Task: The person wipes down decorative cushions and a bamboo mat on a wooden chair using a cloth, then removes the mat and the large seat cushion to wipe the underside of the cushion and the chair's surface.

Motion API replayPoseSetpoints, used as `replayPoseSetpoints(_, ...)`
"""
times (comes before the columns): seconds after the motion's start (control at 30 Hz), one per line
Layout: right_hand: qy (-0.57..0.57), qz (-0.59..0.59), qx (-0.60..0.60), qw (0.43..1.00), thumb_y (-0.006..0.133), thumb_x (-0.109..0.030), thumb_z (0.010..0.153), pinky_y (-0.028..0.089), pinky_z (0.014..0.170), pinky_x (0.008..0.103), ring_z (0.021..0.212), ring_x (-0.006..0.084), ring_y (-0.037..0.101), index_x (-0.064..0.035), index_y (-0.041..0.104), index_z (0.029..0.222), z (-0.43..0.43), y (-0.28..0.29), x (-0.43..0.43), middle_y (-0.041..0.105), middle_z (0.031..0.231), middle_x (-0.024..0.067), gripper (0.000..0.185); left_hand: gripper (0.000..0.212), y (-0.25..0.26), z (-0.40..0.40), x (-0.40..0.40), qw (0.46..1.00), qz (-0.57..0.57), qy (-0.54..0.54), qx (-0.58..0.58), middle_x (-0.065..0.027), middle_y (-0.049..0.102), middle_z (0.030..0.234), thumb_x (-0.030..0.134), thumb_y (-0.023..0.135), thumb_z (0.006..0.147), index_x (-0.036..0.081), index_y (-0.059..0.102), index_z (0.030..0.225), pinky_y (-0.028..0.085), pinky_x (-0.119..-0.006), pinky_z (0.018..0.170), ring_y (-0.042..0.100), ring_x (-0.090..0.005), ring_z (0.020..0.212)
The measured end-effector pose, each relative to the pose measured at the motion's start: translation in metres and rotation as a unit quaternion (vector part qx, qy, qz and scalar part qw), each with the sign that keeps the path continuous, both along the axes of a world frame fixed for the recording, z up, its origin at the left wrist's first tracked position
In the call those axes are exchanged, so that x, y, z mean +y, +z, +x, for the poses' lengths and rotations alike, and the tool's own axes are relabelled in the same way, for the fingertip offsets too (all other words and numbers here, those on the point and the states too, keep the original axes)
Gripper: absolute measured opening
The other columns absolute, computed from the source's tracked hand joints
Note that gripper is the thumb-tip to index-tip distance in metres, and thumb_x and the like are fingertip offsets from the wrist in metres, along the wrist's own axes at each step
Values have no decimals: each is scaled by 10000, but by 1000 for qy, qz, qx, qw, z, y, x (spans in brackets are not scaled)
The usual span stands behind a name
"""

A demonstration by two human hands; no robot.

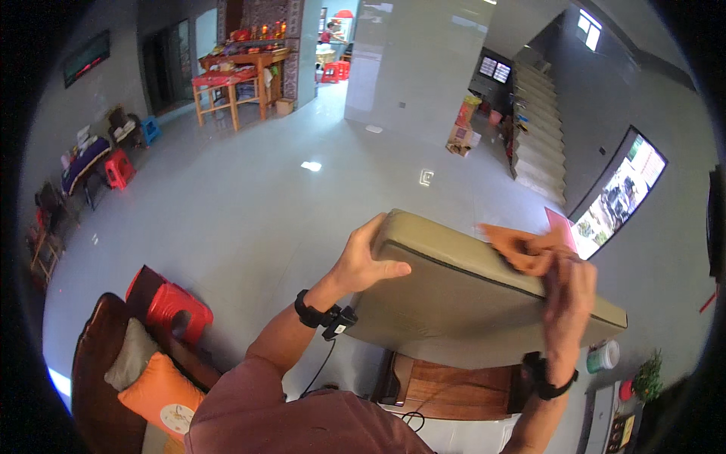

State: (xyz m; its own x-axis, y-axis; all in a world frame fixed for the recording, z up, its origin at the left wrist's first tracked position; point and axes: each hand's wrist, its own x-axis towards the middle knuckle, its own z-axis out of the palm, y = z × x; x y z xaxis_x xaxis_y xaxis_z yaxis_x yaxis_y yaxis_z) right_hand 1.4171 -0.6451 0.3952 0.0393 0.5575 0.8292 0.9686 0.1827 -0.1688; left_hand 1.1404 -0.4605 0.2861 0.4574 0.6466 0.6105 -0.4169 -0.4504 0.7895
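Observation:
A thick seat cushion [442, 295] with an olive-beige cover and dark piping stands tilted up before me. My left hand [368, 258] grips its upper left corner, the thumb on the broad face and the fingers behind the edge. An orange cloth [524, 247] is bunched in my right hand [570, 295], lying against the cushion's narrow top side towards the right; hand and cloth are somewhat blurred. Below the cushion shows the wooden seat [459, 389] of a piece of furniture. Black straps with small devices circle both wrists, and a cable hangs by the left one.
At lower left, a wooden sofa [99, 363] holds an orange pillow [156, 391] beside a red plastic stool [178, 312]. A white-and-green bucket [604, 357] and a potted plant [648, 377] stand at right. Beyond are a wooden table [249, 59], stairs [539, 125] and a distant person [328, 35].

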Motion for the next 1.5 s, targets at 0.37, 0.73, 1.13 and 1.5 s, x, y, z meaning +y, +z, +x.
replayPoseSetpoints(0.37, -265, 298, 191, 897, 623, -170, 1025, 610, 898, 343, 1078, 255, 686, 33, 624, 1307, 246, -43, -156, 632, 1313, 199, 347, 719, -11, -15, 15, 1000, -17, -21, -8, -91, 599, 1274, 147, 825, 811, -50, 476, 1408, 423, -353, 1068, 546, -173, 1198)
replayPoseSetpoints(0.73, -55, 200, 426, 881, 637, -235, 981, 498, 947, 325, 1041, 203, 663, 16, 699, 1187, 209, -41, -137, 707, 1166, 126, 330, 964, 89, 40, -58, 814, 460, 264, 236, -215, 412, 1562, 221, 880, 664, 63, 430, 1502, 283, -531, 1201, 389, -375, 1455)
replayPoseSetpoints(1.13, -193, 24, 509, 838, 563, -96, 971, 461, 514, 337, 635, 145, 567, -25, 621, 947, 203, -212, -144, 580, 759, 35, 95, 651, 82, 96, -17, 785, 441, 310, 307, -110, 610, 1214, 414, 855, 722, 100, 634, 1248, 374, -462, 1063, 561, -302, 1169)
replayPoseSetpoints(1.5, -153, 33, 21, 987, 594, -246, 1031, 371, 1142, 395, 1325, 261, 481, -54, 509, 1441, 163, -82, -115, 566, 1387, 128, 461, 671, 69, 83, 31, 805, 413, 290, 311, -111, 647, 1221, 377, 832, 749, 84, 606, 1308, 406, -436, 1040, 589, -320, 1174)
